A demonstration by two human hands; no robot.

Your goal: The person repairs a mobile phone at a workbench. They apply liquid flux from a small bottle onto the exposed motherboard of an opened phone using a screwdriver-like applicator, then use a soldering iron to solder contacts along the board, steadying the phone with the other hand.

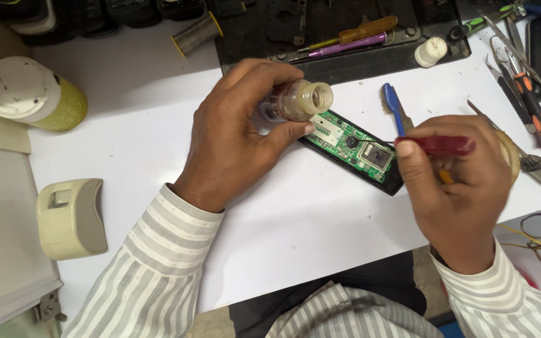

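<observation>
A: What is the left hand (236,128) doing?

B: It is closed around a small clear bottle (295,100), cap off, tipped on its side so the open mouth points right. The bottle sits just above one end of the green circuit board (355,144), which lies in its black casing (396,183) on the white surface (295,213).

A: And the right hand (461,181)?

B: Curled shut on a red-handled tool (443,146). A thin tip reaches left to about the middle of the board; I cannot tell whether it touches. There may be something more in that palm, but it is too blurred to say.

A: Which step would you call this?

B: My judgement: fluid from the bottle is being worked onto the board with the tool tip, so cleaning or treating the contacts.

A: What does the next move call for?

B: A steady bottle so nothing spills over the board, and a light touch near the chip. A blue brush (396,107) lies just beyond the board; a white cap (431,51) rests on the black tray (345,59).
</observation>
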